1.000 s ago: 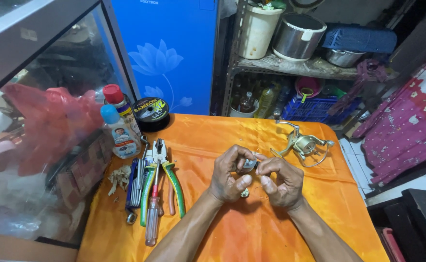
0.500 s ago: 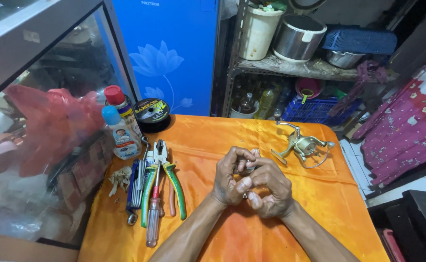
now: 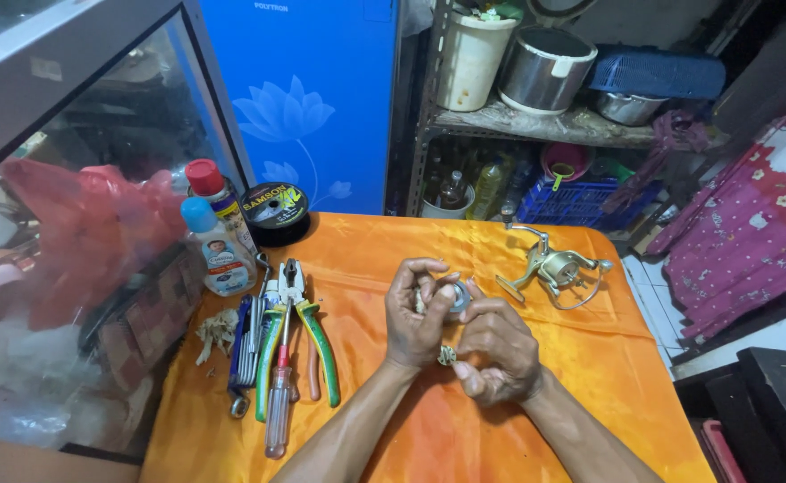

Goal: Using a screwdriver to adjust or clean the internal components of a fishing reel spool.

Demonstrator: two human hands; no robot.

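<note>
Both my hands meet over the middle of an orange cloth-covered table. My left hand pinches a small round grey metal part between thumb and fingers. My right hand curls beside it, its fingertips touching the same part. A tiny brass-coloured piece shows between the two hands, just below the part. A silver fishing reel lies on the cloth to the right of my hands, apart from them.
Left of my hands lie green-handled pliers, a clear-handled screwdriver and a blue-handled tool. Two small bottles and a black line spool stand behind them. A glass tank borders the left; a cluttered shelf stands behind.
My hands have loosened from a tight clasp. The left fingers now stand up around the round part, and the right hand has dropped slightly lower and to the right.
</note>
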